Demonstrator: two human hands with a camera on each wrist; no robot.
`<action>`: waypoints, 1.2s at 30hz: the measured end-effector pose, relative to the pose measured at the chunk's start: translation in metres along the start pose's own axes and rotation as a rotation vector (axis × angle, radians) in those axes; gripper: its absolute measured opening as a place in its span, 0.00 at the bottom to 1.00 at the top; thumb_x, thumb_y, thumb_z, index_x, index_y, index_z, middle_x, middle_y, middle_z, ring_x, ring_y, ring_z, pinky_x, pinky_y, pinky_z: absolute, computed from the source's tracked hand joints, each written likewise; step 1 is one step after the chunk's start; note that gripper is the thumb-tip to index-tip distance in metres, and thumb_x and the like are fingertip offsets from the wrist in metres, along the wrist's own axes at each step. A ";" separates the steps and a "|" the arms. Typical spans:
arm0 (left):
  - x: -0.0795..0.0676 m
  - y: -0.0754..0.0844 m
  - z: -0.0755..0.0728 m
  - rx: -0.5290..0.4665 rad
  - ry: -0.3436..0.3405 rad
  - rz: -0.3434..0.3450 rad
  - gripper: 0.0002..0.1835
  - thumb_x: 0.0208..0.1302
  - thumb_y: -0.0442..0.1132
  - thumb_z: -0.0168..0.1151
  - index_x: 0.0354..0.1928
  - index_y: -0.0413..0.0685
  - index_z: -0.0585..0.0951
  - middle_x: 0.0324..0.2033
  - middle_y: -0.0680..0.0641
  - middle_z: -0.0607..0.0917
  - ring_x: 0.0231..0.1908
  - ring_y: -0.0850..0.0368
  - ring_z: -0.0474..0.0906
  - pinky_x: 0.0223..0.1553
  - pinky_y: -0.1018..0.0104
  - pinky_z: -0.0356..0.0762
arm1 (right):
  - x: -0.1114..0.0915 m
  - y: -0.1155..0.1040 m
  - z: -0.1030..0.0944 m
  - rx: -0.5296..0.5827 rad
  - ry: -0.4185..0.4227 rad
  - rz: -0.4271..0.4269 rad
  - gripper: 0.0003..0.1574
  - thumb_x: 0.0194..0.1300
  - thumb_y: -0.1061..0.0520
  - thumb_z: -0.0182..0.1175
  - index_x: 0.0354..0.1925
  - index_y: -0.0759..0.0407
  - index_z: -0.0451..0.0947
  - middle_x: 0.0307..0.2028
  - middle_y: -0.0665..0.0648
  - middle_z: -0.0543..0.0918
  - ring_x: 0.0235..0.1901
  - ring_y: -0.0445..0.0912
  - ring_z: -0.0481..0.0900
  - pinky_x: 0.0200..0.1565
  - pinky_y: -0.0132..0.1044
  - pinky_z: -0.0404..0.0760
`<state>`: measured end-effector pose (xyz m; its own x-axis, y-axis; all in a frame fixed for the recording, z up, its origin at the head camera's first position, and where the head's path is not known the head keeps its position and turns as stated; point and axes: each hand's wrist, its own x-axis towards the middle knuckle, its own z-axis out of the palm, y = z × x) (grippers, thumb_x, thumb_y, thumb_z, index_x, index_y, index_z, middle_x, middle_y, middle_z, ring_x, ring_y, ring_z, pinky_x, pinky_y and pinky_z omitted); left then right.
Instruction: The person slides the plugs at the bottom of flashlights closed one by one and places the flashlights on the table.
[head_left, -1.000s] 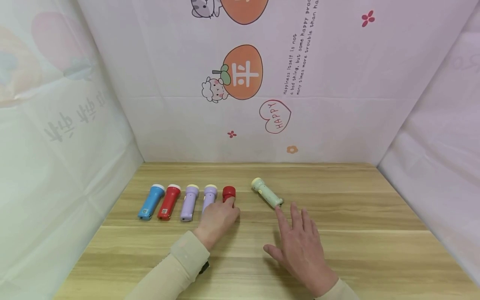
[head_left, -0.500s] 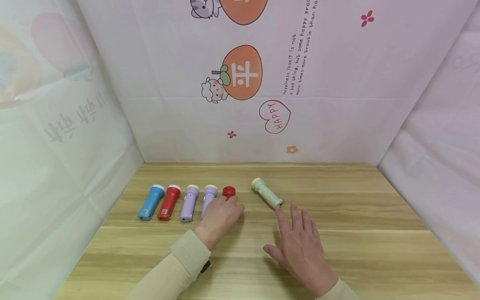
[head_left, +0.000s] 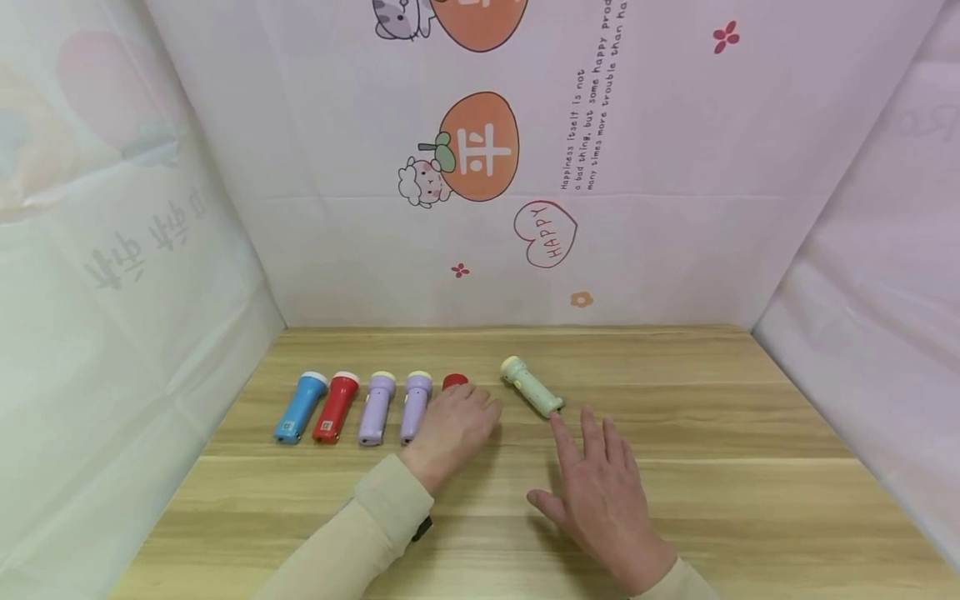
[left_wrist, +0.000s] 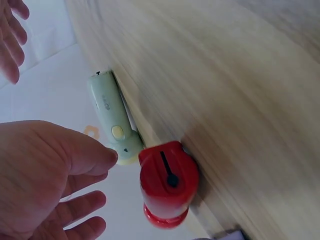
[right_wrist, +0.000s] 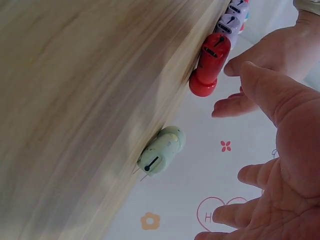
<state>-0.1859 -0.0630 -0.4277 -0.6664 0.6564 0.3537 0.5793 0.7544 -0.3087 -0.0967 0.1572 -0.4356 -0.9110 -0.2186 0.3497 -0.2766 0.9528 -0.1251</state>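
Observation:
My left hand (head_left: 456, 429) hovers over a red flashlight (left_wrist: 167, 182), hiding most of it in the head view. In the left wrist view its fingers are apart from the flashlight, with the thumb beside the red body and nothing held. A pale green flashlight (head_left: 534, 388) lies at a slant to the right, its yellow-rimmed head pointing back left. My right hand (head_left: 600, 492) has its fingers spread, the index fingertip close to the green flashlight's tail end. The right wrist view shows nothing in its grasp.
Left of my left hand, a row lies on the wooden table (head_left: 712, 467): a blue flashlight (head_left: 302, 408), another red flashlight (head_left: 337, 408) with a white rim, and two purple flashlights (head_left: 377, 408). White printed cloth walls (head_left: 652, 250) stand behind and on both sides.
My left hand has let go of the red flashlight and shifted slightly right, uncovering more of the nearer purple one. The right hand and the green flashlight have stayed put.

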 end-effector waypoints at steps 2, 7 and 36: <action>0.003 0.002 0.000 -0.003 -0.002 0.008 0.06 0.69 0.36 0.62 0.43 0.53 0.84 0.42 0.51 0.87 0.46 0.52 0.83 0.53 0.58 0.81 | 0.000 0.000 0.000 0.001 -0.001 0.003 0.66 0.51 0.28 0.76 0.78 0.56 0.64 0.73 0.78 0.64 0.70 0.77 0.64 0.64 0.72 0.70; 0.012 0.009 0.000 -0.032 -0.068 0.009 0.11 0.74 0.36 0.58 0.53 0.51 0.84 0.50 0.50 0.87 0.52 0.52 0.83 0.57 0.57 0.81 | -0.001 0.001 -0.001 0.001 -0.003 0.003 0.66 0.51 0.28 0.76 0.78 0.56 0.64 0.73 0.78 0.64 0.70 0.78 0.64 0.64 0.72 0.70; 0.049 0.026 0.014 -0.090 -0.224 0.002 0.26 0.83 0.39 0.49 0.79 0.47 0.65 0.76 0.43 0.69 0.75 0.48 0.67 0.73 0.56 0.68 | -0.002 0.003 0.000 -0.020 -0.011 -0.007 0.65 0.52 0.28 0.75 0.77 0.57 0.65 0.73 0.78 0.64 0.70 0.77 0.64 0.65 0.72 0.69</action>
<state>-0.2097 -0.0114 -0.4310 -0.7471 0.6487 0.1450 0.6135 0.7569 -0.2252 -0.0955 0.1602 -0.4364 -0.9125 -0.2275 0.3400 -0.2768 0.9553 -0.1037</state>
